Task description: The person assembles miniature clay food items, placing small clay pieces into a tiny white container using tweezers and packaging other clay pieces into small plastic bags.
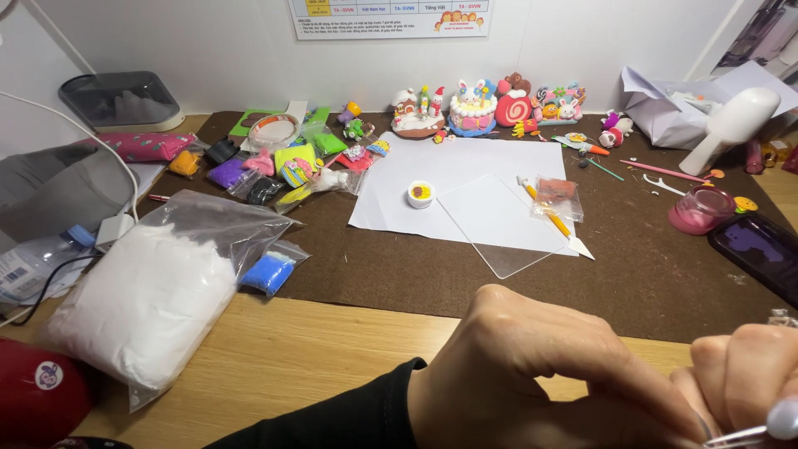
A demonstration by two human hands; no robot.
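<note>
left hand (532,374) curling low at the near edge, thumb and forefinger pinching narrow toward the bottom right corner. right hand (740,374) closing opposite, fingers bunched tight. meeting both on a thin shiny tool (748,434), gripping it between the fingertips, probably for steadying a small, fiddly part close to the body. lying nearly level with a slight rise to the right, long axis running left to right, rounded pale end (785,418) pointing right, thin end tucked toward the left fingertips; hard to tell more, most of it being cut off by the frame. black sleeve (349,416) trailing off the left wrist.

sitting beyond the hands, bare wooden table (274,349), then a dark brown mat (648,274) covering the work zone, likely for protecting the wood. resting mid-mat, a white sheet (465,166) with a clear plate (499,224) laid askew over its right corner, giving a clean flat surface. standing just left of the plate, a small white pot (421,194). lying across the plate's right edge, a yellow-handled spatula (555,218), blade pointing near-right.

slumping at left, a big bag of white clay (158,291), a small blue bag (270,270) touching it. spreading behind, more coloured clay bags (283,162). lining the wall, finished clay figures (482,104). waiting at right, a pink jar (701,208) and a dark phone (761,249).
</note>
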